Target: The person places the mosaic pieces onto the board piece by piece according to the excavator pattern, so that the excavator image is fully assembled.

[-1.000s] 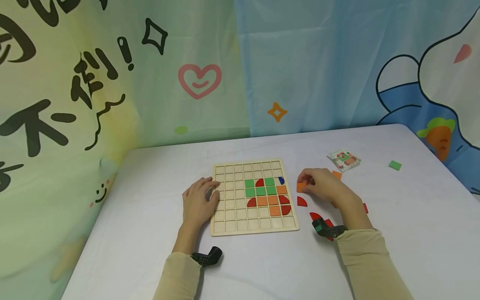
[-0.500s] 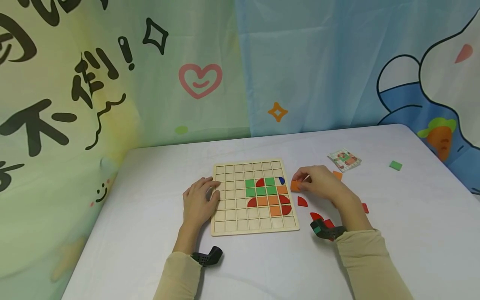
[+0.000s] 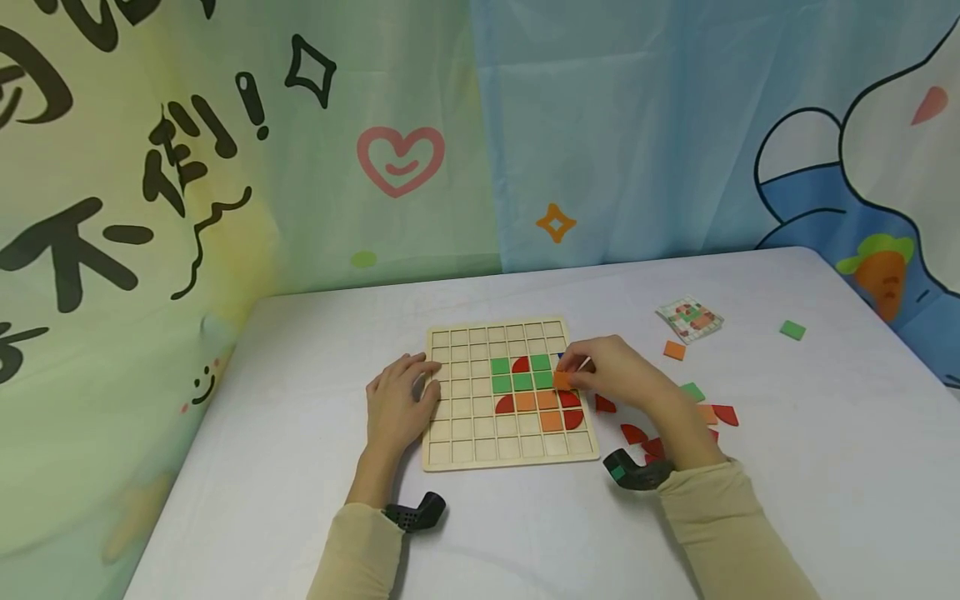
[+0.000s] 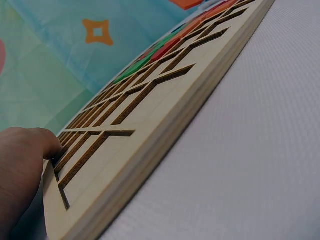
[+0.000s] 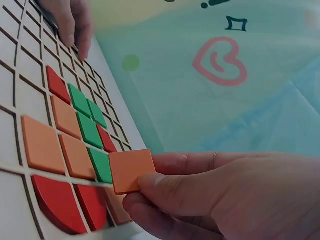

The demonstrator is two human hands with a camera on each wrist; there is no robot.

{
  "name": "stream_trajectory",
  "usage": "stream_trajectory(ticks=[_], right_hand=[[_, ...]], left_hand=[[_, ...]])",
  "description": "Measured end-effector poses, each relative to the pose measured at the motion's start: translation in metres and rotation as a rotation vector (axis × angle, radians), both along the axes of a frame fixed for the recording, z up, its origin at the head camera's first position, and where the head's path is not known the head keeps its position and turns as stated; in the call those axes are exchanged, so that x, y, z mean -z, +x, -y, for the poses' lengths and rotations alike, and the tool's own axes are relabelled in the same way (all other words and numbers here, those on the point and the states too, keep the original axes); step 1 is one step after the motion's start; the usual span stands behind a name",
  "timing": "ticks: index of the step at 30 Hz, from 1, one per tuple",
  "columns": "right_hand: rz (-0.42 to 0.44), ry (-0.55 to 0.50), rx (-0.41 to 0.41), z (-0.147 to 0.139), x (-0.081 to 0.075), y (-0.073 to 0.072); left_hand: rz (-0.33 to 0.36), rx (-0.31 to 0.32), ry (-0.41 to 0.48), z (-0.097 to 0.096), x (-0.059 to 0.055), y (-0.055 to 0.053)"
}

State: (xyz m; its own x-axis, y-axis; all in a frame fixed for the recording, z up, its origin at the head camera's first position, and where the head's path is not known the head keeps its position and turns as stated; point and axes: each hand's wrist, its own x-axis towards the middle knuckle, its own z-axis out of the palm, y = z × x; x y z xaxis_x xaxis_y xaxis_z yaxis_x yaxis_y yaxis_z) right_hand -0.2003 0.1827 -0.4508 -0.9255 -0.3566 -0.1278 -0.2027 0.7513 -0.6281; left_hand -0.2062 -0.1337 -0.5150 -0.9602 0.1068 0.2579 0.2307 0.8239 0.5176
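Note:
My right hand [image 3: 618, 371] pinches an orange square tile [image 5: 131, 172] between thumb and fingers, over the right side of a wooden grid board [image 3: 457, 454]. In the right wrist view, the tile is raised and tilted above the other pieces. On the board lie green squares [image 3: 521, 382], orange squares [image 3: 526, 402] and red quarter-circle tiles [image 3: 573, 419]. A blue piece near the right edge is mostly hidden by my right fingers. My left hand [image 3: 397, 404] rests at the board's left edge, fingers relaxed and thumb touching the wood; it holds no tile.
Right of the board lie loose red quarter-circle tiles [image 3: 633, 433], an orange square [image 3: 674, 350] and a green tile [image 3: 693, 392]. Farther off are a pattern card stack [image 3: 690, 321] and a lone green square [image 3: 792, 330]. A printed curtain [image 3: 375, 83] hangs behind the white table [image 3: 315, 375].
My right hand has carried the orange tile left, from the tabletop beside the board to over its right columns. Loose tiles under the forearm now show. The left hand has stayed put.

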Motion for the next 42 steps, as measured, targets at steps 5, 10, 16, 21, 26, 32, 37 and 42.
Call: stream_trajectory(ticks=[5, 10, 16, 21, 26, 32, 37, 42], right_hand=[[0.006, -0.010, -0.022, 0.010, 0.000, 0.002], [-0.005, -0.015, -0.043, 0.020, -0.002, 0.004], [-0.024, -0.008, -0.091, 0.028, -0.001, 0.006], [-0.036, 0.009, -0.131, 0.033, 0.000, 0.008], [-0.040, 0.029, -0.156, 0.040, 0.001, 0.011], [-0.027, 0.041, -0.157, 0.045, 0.003, 0.013], [0.004, 0.020, -0.160, 0.047, 0.002, 0.016], [0.023, 0.016, -0.162, 0.048, 0.002, 0.016]], left_hand=[[0.012, 0.001, 0.005, 0.000, -0.001, 0.001], [0.026, 0.003, 0.004, 0.000, -0.001, 0.000], [0.045, -0.001, -0.004, 0.000, -0.001, -0.001], [0.054, 0.002, -0.006, 0.000, -0.001, -0.001], [0.064, 0.001, -0.008, 0.001, -0.001, -0.001], [0.063, 0.000, -0.003, 0.001, 0.000, -0.001], [0.072, -0.001, 0.000, 0.001, 0.000, -0.001], [0.068, 0.000, 0.002, 0.001, 0.001, -0.001]])
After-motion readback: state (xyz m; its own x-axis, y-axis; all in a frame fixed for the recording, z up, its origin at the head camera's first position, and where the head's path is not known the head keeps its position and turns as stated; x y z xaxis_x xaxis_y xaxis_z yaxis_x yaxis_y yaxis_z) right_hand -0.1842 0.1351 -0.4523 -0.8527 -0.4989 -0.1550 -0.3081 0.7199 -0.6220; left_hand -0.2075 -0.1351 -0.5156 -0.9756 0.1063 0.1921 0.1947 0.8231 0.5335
